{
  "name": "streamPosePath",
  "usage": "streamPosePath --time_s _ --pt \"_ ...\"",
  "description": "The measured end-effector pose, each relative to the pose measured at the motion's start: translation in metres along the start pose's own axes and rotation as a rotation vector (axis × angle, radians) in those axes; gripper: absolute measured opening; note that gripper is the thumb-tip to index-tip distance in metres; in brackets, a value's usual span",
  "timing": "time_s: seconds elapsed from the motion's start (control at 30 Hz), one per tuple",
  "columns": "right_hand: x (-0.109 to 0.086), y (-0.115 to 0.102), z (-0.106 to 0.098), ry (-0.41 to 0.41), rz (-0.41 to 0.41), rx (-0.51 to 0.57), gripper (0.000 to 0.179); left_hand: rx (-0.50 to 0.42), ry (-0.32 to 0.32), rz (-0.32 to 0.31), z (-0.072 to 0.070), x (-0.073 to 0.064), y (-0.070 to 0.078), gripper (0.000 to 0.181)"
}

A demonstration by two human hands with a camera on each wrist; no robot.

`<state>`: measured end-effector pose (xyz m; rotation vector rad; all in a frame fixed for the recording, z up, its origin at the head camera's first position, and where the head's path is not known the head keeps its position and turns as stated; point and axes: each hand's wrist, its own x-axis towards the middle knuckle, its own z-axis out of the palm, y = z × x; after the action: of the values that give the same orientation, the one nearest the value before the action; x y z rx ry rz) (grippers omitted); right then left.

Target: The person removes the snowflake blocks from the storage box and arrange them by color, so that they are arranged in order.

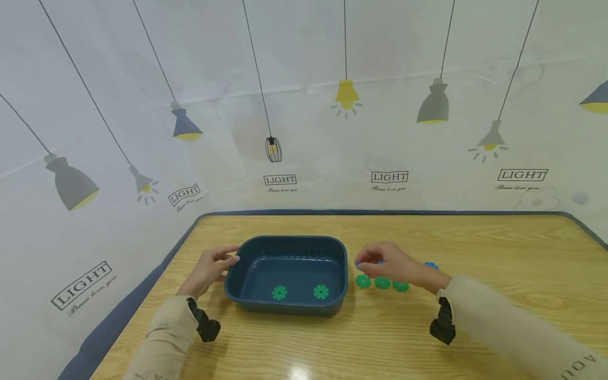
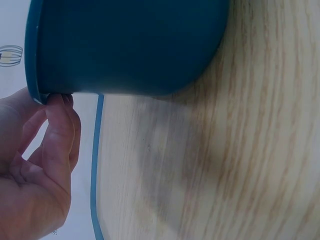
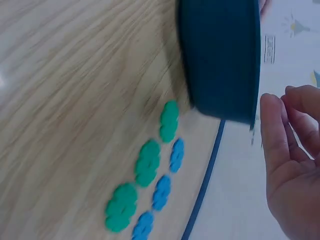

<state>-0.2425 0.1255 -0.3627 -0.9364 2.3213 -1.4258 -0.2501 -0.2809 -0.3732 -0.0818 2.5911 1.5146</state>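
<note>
A dark blue rectangular plastic basin (image 1: 287,310) stands on the table with two green notched discs (image 1: 279,293) inside, near its front wall. My left hand (image 1: 212,268) grips the basin's left rim between thumb and fingers; the left wrist view shows the fingertips (image 2: 56,107) under the lip. Just beyond the right wall, my right hand (image 1: 387,261) hovers over the loose discs. Its fingers bend loosely, with nothing visible between them in the right wrist view. Under it are green discs (image 3: 148,164) in a row beside a row of blue discs (image 3: 161,192).
The wooden table (image 1: 294,343) has a dark blue edge along its back and left side. Behind it hangs a pale wall cloth (image 1: 313,132) printed with lamps. Black wrist cameras (image 1: 207,325) sit on both wrists.
</note>
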Motion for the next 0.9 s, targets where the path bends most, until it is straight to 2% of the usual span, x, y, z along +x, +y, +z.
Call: streamPosePath --time_s 0.27,0.47,0.63,0.9 --pt "0.039 -0.027 0.015 -0.019 -0.062 -0.103 0.012 -0.005 0.001 0.000 -0.002 0.000 0.000 0.040" --pt "0.068 -0.033 0.031 -0.068 -0.090 -0.124 0.010 0.000 0.008 -0.004 -0.004 0.002 -0.001 0.040" --pt "0.087 -0.031 0.048 -0.127 -0.130 -0.195 0.009 -0.002 0.004 0.001 -0.003 0.004 -0.004 0.040" --pt "0.106 -0.029 0.073 -0.231 -0.080 -0.187 0.017 -0.011 0.008 0.004 -0.001 0.004 -0.006 0.039"
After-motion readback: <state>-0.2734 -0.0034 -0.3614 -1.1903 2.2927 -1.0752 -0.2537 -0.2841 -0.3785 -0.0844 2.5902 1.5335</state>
